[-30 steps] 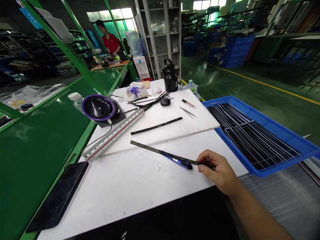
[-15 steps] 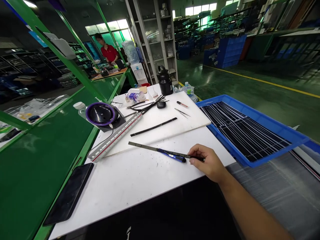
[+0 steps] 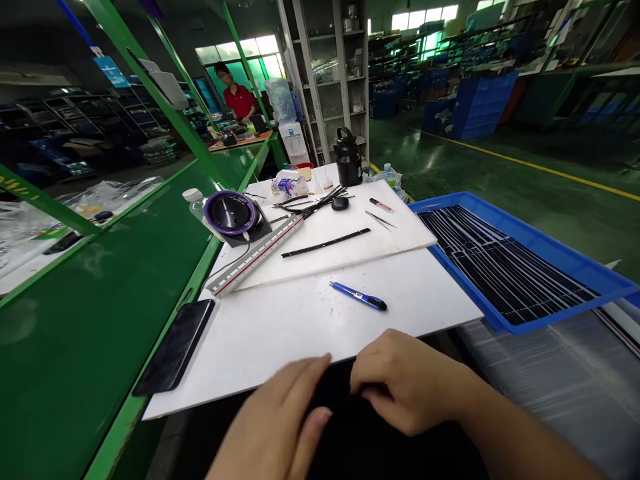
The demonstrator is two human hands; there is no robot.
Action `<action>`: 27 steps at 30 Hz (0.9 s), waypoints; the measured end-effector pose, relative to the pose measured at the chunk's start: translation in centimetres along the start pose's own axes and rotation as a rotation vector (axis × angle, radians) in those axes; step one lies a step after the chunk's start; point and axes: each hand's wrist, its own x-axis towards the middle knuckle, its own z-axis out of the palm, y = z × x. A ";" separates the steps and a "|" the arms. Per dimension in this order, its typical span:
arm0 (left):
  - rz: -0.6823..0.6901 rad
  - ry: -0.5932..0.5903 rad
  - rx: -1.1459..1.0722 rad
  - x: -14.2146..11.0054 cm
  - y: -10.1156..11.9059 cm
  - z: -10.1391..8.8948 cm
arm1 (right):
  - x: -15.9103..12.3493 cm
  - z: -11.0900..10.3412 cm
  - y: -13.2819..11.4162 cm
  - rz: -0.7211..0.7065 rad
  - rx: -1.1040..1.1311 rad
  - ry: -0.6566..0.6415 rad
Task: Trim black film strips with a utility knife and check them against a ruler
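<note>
My left hand [image 3: 280, 417] is low in view at the table's near edge, fingers stretched out and thumb apart, with nothing seen in it. Beside it, my right hand [image 3: 400, 380] is closed, its fingers curled downward over the dark area in front of the table. Whatever it may hold is hidden. Beyond the hands, a blue utility knife [image 3: 357, 295] lies on the white table [image 3: 270, 333]. Farther back, a thin black strip [image 3: 325, 243] rests on a white board [image 3: 400, 239], near tweezers [image 3: 381, 220] and a small black case [image 3: 340, 203].
A phone [image 3: 175, 347] lies at the left. A grey-white ruled bar [image 3: 257, 257] slants beside a round purple-rimmed device [image 3: 230, 213]. A black bottle [image 3: 349, 163] stands at the back. On the right, a blue tray [image 3: 530, 327] holds several dark strips. A person [image 3: 240, 100] works in the background.
My right hand has drawn back toward me from the table, and the dark strip it held is no longer visible. My left hand has come into view. The utility knife stays on the table.
</note>
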 end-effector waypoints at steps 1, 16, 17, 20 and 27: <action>-0.105 -0.141 -0.142 0.5 0.6 0.6 | 0.3 0.3 -0.4 -0.018 -0.019 -0.032; -0.593 -0.384 -1.773 0.8 -0.9 6.6 | 1.3 4.1 0.9 0.377 0.530 0.449; -0.592 -0.390 -1.775 1.0 -0.9 6.6 | 1.8 4.6 0.8 0.378 0.514 0.463; -0.591 -0.403 -1.787 1.6 -1.0 6.7 | 2.6 5.6 0.5 0.404 0.508 0.479; -0.566 -0.265 -1.503 1.8 -1.6 6.1 | 2.1 4.4 1.3 0.188 0.199 0.495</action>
